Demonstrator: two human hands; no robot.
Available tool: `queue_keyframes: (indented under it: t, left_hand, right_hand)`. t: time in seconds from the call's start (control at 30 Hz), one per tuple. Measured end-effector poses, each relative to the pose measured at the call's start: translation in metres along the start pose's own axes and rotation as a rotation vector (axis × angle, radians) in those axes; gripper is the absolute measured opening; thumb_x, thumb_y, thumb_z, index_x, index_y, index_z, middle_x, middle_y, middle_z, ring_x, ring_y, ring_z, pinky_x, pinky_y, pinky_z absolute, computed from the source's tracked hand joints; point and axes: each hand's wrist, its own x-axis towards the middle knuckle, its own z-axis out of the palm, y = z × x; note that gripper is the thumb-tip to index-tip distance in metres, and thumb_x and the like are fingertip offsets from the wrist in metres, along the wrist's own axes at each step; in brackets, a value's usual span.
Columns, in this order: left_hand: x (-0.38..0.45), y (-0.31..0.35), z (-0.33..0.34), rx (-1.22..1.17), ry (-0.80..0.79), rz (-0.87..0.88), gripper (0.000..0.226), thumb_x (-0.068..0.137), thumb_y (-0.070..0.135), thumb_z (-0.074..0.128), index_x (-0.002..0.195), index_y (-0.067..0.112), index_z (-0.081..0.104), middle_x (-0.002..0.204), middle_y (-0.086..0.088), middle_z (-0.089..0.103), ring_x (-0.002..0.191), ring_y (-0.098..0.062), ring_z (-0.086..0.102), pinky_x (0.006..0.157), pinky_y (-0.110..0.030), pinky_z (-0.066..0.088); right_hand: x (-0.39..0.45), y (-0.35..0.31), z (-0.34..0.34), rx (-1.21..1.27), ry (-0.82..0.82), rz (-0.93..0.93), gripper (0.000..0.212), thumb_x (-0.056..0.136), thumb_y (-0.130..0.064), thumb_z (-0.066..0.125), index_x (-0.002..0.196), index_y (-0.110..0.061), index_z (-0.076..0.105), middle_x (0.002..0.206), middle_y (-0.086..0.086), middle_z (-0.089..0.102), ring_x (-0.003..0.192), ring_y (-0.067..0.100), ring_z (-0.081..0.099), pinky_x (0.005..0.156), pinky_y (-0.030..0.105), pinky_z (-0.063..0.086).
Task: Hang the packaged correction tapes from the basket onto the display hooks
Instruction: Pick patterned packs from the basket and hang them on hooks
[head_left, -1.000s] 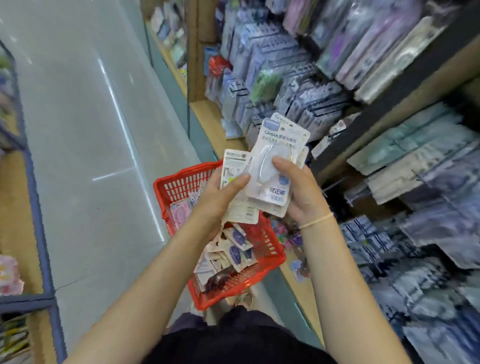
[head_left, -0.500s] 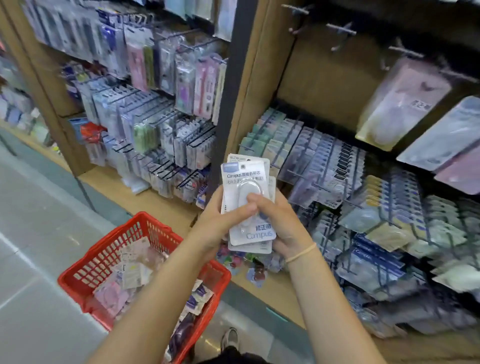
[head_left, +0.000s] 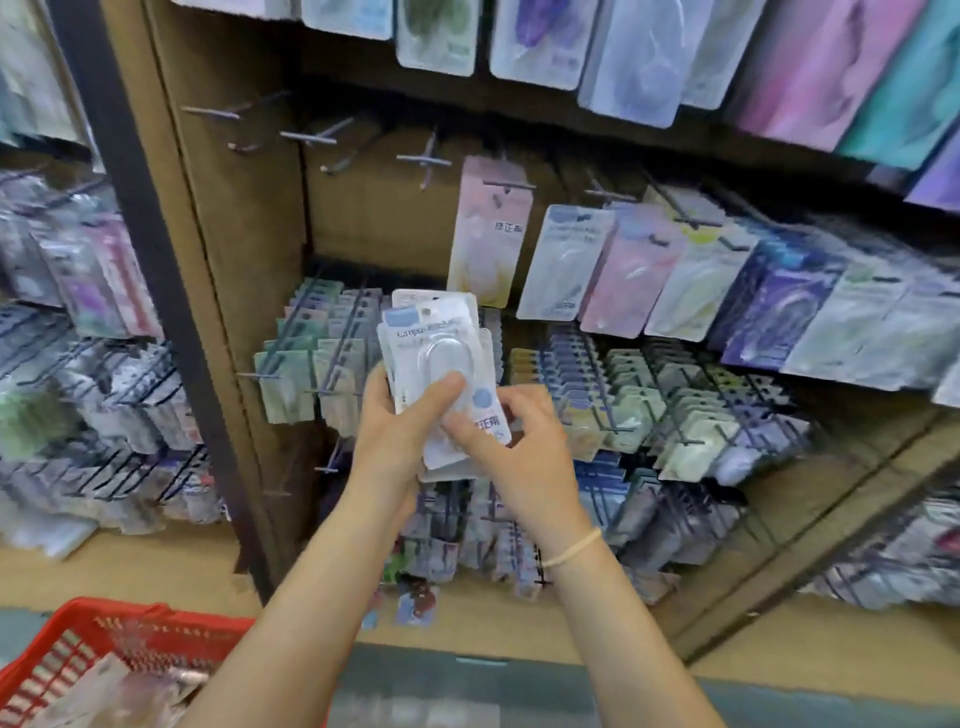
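Packaged goods hang on hooks (head_left: 311, 137) of a wooden display shelf (head_left: 249, 218); red basket (head_left: 72, 649) below.

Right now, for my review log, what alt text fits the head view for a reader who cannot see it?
Two bare hands, left hand and right hand, hold a small stack of packaged correction tapes before a wooden display of hooks; several upper hooks are bare. A red basket sits lower left.

bare hooks (head_left: 317, 137) upper left, packed pegs (head_left: 649, 400) below

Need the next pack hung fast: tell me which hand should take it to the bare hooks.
Right, probably. The right hand pinches the front correction tape pack, while the left hand grips the stack.
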Motion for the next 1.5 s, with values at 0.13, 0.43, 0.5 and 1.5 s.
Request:
queue_keyframes:
  t: [0.13,0.43,0.5,1.5]
  left_hand:
    - [0.004,-0.007,0.038,0.030,-0.064,-0.012,0.069,0.072,0.021,0.088,0.131,0.021,0.054,0.121,-0.002,0.073,0.101,-0.018,0.075,0.074,-0.031,0.062]
    - [0.013,-0.022,0.077,0.129,-0.102,0.041,0.069,0.080,0.034,0.086,0.139,0.028,0.051,0.127,0.004,0.072,0.116,-0.021,0.070,0.090,-0.040,0.060]
    - [0.015,-0.022,0.078,0.141,-0.098,0.033,0.076,0.078,0.042,0.082,0.144,0.026,0.048,0.133,-0.001,0.069,0.118,-0.024,0.069,0.093,-0.045,0.059]
    - [0.022,-0.017,0.070,0.133,0.184,0.128,0.048,0.094,0.018,0.071,0.139,0.019,0.053,0.126,0.002,0.073,0.112,-0.018,0.072,0.095,-0.042,0.060]
  right_hand:
    - [0.012,0.005,-0.035,-0.127,0.086,-0.007,0.024,0.076,-0.042,0.085,0.084,-0.027,0.068,0.100,-0.004,0.046,0.092,0.003,0.052,0.078,0.014,0.041]
    - [0.028,0.022,-0.079,0.334,-0.015,0.072,0.031,0.081,-0.015,0.083,0.108,-0.017,0.067,0.099,0.004,0.073,0.089,0.016,0.069,0.075,0.028,0.058]
    - [0.034,0.026,-0.079,0.371,-0.026,0.095,0.031,0.082,-0.019,0.083,0.108,-0.018,0.066,0.101,0.002,0.073,0.094,0.022,0.070,0.073,0.030,0.057]
    - [0.087,0.016,-0.082,0.465,0.233,-0.049,0.034,0.096,-0.008,0.065,0.122,-0.018,0.045,0.125,0.007,0.056,0.073,0.007,0.067,0.047,0.029,0.055]
